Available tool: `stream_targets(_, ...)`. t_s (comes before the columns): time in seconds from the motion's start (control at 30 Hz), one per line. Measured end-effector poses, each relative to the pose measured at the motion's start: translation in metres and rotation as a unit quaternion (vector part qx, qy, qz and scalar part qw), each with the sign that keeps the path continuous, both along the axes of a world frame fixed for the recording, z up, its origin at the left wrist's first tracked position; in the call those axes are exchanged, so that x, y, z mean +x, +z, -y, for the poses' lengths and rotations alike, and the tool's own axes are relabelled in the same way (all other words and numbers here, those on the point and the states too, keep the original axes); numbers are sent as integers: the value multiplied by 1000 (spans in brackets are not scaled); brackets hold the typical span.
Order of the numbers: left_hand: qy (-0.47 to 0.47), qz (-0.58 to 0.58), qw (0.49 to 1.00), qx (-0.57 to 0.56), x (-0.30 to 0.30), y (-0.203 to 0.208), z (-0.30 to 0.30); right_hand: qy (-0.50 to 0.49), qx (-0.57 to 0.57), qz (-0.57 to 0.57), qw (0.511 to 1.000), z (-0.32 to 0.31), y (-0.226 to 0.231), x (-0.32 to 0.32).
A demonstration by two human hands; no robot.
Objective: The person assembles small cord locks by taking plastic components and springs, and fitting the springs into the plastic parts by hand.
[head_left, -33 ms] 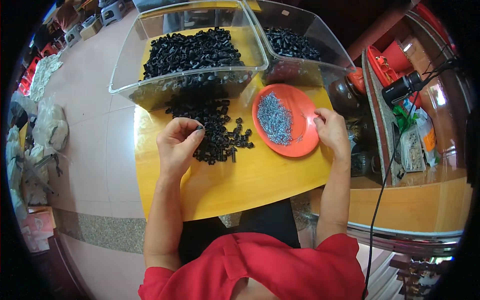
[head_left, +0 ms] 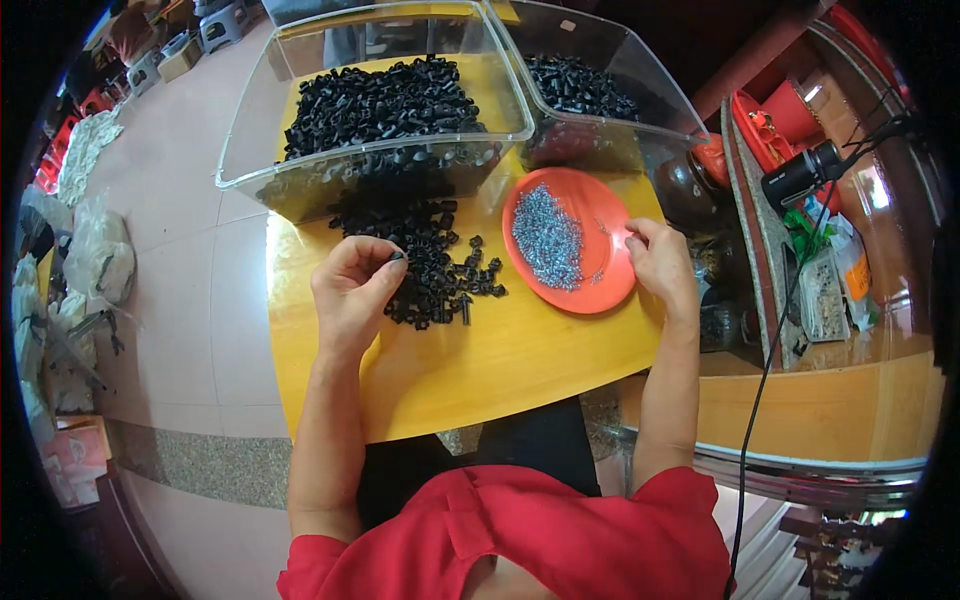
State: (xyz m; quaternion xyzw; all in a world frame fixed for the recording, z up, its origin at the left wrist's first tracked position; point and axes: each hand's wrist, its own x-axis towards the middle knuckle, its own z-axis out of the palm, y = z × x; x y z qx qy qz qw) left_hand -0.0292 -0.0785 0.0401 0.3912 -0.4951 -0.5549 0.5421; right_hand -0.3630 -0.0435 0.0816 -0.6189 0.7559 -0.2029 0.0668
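My left hand (head_left: 352,288) is closed in a pinch, with a small black plastic part (head_left: 397,256) between thumb and forefinger. It hovers at the left of a loose pile of black plastic parts (head_left: 432,262) on the yellow table (head_left: 470,375). My right hand (head_left: 660,262) is at the right rim of an orange-red plate (head_left: 600,290), its thumb and forefinger pressed together. Anything in that pinch is too small to make out. Small silvery metal pieces, apparently screws (head_left: 546,240), are heaped on the plate's left half, with a few strays toward the right.
Two clear plastic bins, a larger one (head_left: 375,150) and another (head_left: 620,125), hold many black parts at the table's far side. Dark jars (head_left: 690,190) stand right of the table. A black cable (head_left: 765,380) hangs down at the right. Plastic bags (head_left: 100,255) lie on the left floor.
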Motion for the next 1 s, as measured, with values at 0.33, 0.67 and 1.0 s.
stream_targets(0.33, -3, -30, 999, 9, 3, -9, 4, 90, -62, -92, 990, 29, -33, 1)
stream_targets(0.67, -50, -78, 995, 28, 1, -11, 3, 66, -42, -192, 978, 55, -41, 13)
stream_targets(1.0, 5, 106, 994, -21, 19, -11, 14, 192, -124, 220, 948, 44, 7, 116)
